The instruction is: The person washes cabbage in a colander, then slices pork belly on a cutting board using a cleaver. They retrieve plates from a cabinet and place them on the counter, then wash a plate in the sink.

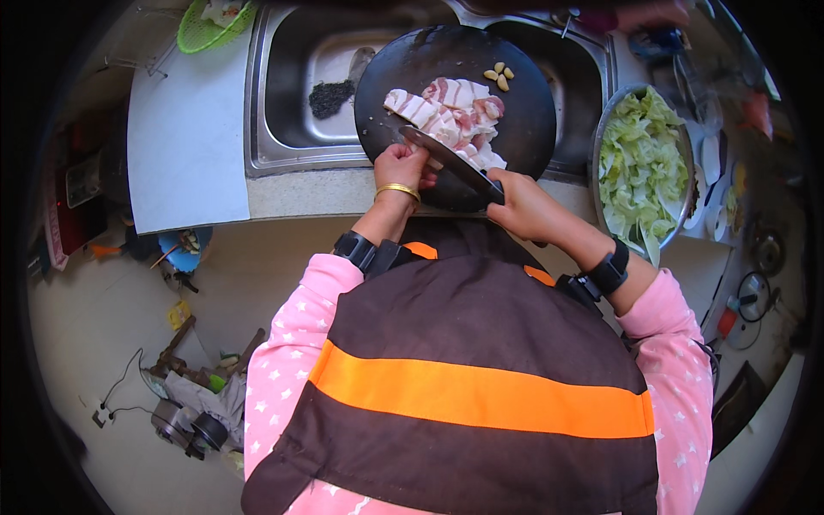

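A round dark cutting board [450, 58] lies across the divider of a double sink. On its middle is a pile of sliced pork belly [460, 116], and several peeled garlic cloves [499, 76] rest near its upper right. My right hand [521, 203] grips the black handle of a kitchen knife [444, 154], whose blade points up and left along the lower edge of the meat. My left hand [402, 168], with a gold bangle at the wrist, is at the board's lower left by the blade's tip. Its fingers are curled around a small piece of meat, partly hidden.
A metal bowl [597, 167] of torn lettuce stands right of the sink, beside several dishes. Dark scraps lie in the left sink basin [290, 96]. A green plastic basket [193, 35] sits at the upper left. The counter's front edge [309, 196] runs before me.
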Available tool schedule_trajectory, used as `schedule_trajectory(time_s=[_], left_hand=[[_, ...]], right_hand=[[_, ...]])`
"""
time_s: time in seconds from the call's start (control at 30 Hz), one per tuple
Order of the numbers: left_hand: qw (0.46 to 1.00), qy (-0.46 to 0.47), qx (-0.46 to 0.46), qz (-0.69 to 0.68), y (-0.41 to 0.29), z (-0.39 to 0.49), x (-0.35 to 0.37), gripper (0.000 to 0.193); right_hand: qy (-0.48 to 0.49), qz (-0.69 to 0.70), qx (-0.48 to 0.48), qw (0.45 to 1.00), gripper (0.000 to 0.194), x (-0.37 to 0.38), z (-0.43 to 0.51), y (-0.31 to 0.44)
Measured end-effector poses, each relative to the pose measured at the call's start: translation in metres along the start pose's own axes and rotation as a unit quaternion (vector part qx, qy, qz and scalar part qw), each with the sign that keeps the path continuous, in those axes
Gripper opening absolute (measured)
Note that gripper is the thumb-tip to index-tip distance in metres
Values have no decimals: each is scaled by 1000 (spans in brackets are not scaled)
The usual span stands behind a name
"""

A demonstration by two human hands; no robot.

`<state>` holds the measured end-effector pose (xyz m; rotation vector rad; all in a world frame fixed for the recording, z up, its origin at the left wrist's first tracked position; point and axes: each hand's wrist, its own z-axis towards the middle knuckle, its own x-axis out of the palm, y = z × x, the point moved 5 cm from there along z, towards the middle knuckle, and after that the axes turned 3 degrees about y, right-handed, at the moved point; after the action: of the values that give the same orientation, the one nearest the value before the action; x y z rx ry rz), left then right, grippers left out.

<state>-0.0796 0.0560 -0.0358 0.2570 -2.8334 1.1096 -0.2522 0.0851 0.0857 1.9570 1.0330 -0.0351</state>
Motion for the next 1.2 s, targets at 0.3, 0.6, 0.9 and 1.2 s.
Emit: schedule_trajectory(time_s=[0.3,0.6,0.9,1.2], left_hand=[[999,9,-40,11,1,3,1,15],[1000,17,-4,-5,-2,0,4,17],[999,22,-33,11,-3,0,3,12],[996,71,-45,-5,11,-12,6,12]], right_hand=[[50,124,-3,991,20,16,66,1],[21,81,5,996,24,7,6,-20],[-35,48,-71,996,21,25,70,-4],[-45,41,-79,995,27,19,9,-52]])
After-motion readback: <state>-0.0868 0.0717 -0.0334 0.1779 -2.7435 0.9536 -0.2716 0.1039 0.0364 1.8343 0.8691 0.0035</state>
